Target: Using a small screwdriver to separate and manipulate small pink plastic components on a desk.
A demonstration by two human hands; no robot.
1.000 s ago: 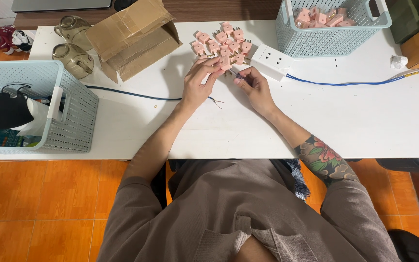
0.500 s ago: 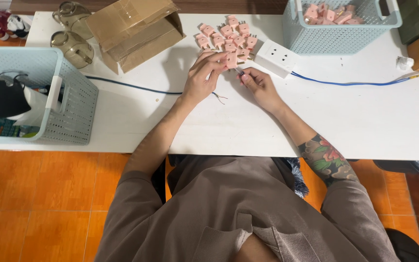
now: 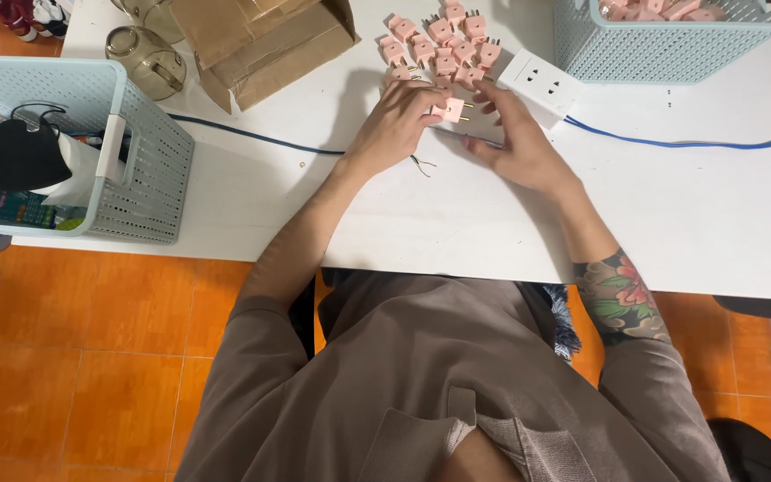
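Against the frame half a second earlier, the left hand (image 3: 399, 120) had drawn a single pink plug (image 3: 451, 110) a little clear of the loose pile of pink plugs (image 3: 439, 45), which lay just behind it on the white table (image 3: 421, 223); a second back both hands had sat closer together beside the pile. So one plug was by then singled out and lifted from the heap rather than merely touched. The left hand was curled, its fingertips pinching the plug's body with the two metal pins pointing right, toward the white power strip (image 3: 542, 85). The right hand (image 3: 519, 147) lay spread and fairly flat, fingers extended toward the plug and the near edge of the power strip, holding nothing that could be made out. Left of the pile sat a brown cardboard box (image 3: 261, 36); right of it a pale blue basket (image 3: 671, 45) held more pink pieces, and a blue cable (image 3: 689, 143) ran off from the strip
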